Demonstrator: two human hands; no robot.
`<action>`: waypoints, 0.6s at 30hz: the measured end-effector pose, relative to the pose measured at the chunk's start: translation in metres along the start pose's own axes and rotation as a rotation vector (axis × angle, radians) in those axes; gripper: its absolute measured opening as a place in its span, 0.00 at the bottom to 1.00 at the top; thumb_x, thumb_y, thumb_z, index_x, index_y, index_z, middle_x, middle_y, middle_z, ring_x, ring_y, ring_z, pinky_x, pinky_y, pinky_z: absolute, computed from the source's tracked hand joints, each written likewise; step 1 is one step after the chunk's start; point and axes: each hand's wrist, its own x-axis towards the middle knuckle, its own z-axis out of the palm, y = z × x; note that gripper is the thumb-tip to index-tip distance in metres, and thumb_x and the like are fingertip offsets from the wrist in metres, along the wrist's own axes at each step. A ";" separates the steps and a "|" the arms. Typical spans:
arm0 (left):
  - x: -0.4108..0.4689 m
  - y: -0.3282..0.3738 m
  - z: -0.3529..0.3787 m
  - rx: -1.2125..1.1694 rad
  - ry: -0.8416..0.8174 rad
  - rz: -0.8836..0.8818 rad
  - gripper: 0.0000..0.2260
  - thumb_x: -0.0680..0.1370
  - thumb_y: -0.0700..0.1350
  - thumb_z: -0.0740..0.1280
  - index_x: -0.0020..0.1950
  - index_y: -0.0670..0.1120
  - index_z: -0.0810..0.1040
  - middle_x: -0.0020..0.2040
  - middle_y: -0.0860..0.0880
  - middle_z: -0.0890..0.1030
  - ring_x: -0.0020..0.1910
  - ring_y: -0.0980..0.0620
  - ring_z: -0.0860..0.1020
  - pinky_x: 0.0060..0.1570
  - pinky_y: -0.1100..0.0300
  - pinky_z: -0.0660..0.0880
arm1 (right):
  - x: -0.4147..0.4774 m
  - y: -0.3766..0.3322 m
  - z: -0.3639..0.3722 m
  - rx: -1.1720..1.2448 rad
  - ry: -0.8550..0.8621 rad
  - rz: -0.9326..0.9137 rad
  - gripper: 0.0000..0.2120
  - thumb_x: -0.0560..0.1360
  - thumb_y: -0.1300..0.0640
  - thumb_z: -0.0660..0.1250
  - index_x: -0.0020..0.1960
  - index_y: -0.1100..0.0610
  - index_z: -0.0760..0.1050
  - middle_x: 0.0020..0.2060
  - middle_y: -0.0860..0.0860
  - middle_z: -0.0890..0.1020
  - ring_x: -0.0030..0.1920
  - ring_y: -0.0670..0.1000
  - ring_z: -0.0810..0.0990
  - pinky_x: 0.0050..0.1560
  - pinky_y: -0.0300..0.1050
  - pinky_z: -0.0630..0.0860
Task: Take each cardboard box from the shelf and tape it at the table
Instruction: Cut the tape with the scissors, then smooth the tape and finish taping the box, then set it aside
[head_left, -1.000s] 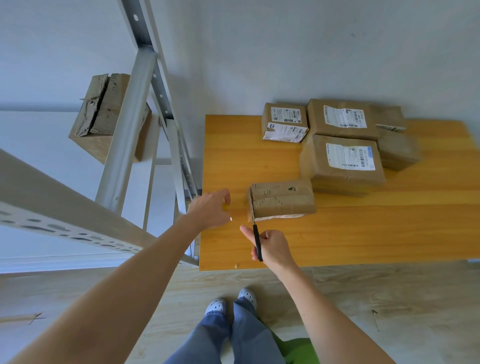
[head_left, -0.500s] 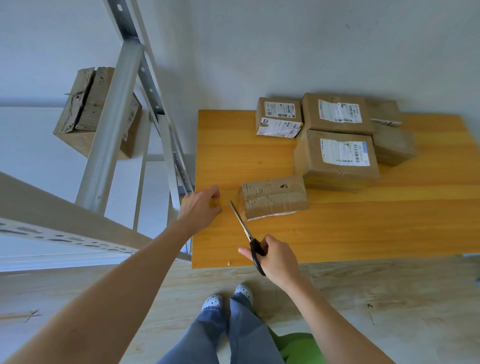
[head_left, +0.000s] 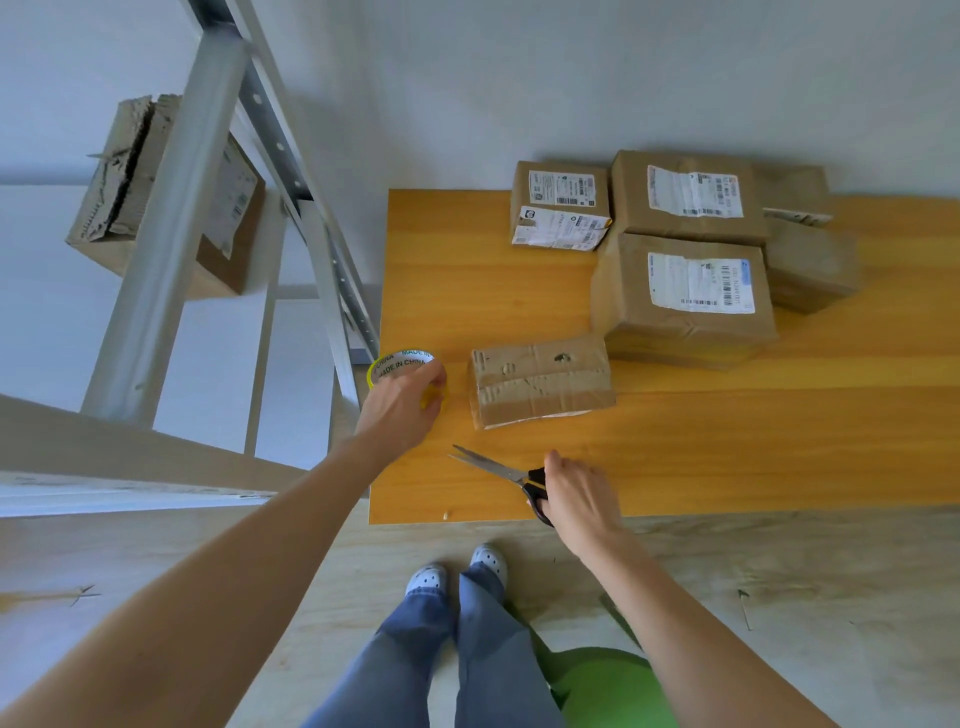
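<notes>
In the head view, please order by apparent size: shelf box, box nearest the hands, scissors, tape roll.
1. shelf box, though a post hides part.
2. nearest box.
3. scissors and tape roll: unsure; scissors longer but thin, roll partly covered.

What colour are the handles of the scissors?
The scissors have black handles; the head view shows them.

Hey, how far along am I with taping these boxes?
Done: several boxes sit at the back of the table, and the near box looks taped. In hand: tape roll in the left hand, scissors in the right hand. Left: one torn box on the shelf.
</notes>
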 end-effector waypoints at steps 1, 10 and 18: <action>0.000 0.000 0.003 0.009 -0.009 0.006 0.04 0.76 0.36 0.66 0.49 0.42 0.76 0.43 0.47 0.80 0.39 0.46 0.73 0.34 0.54 0.72 | 0.003 0.003 0.001 0.003 -0.012 -0.018 0.18 0.79 0.49 0.65 0.61 0.61 0.70 0.49 0.54 0.81 0.49 0.53 0.80 0.44 0.43 0.69; -0.005 -0.004 0.019 0.045 -0.168 0.046 0.09 0.78 0.39 0.66 0.58 0.44 0.75 0.52 0.48 0.80 0.46 0.42 0.78 0.40 0.46 0.76 | 0.020 0.016 -0.008 0.014 -0.116 -0.135 0.15 0.80 0.53 0.64 0.62 0.60 0.70 0.55 0.54 0.78 0.54 0.54 0.78 0.49 0.44 0.72; -0.011 -0.007 0.028 0.142 -0.245 0.024 0.14 0.80 0.41 0.64 0.65 0.48 0.71 0.56 0.47 0.78 0.46 0.37 0.79 0.40 0.44 0.76 | 0.026 0.022 -0.013 0.110 -0.241 -0.085 0.18 0.77 0.54 0.70 0.61 0.62 0.71 0.56 0.56 0.78 0.54 0.55 0.78 0.47 0.45 0.76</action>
